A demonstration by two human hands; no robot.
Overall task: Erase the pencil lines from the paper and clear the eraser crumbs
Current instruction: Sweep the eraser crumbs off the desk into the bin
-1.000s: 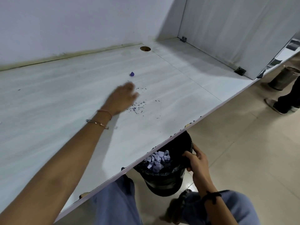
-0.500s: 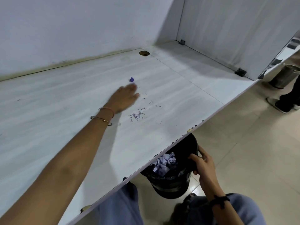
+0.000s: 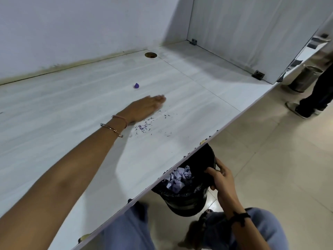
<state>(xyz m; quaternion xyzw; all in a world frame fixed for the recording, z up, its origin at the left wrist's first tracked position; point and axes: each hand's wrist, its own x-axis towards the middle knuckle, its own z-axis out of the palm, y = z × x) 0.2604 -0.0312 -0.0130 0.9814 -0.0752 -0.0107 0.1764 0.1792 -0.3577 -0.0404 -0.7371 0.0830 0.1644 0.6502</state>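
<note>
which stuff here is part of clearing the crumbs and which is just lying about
In the job: crumbs, left hand flat on the desk, bin held by the right hand, eraser.

Just about: cable hole, steel bin, brackets.

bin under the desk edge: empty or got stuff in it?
Not empty. The bin holds crumpled pale purple paper on a black liner. The right hand grips its rim. How full it is: cannot tell.

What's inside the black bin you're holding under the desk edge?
The black bin holds crumpled pale purple paper over a black liner. The desk covers its far side and the right hand grips its rim, so crumbs at the bottom cannot be seen.
</note>
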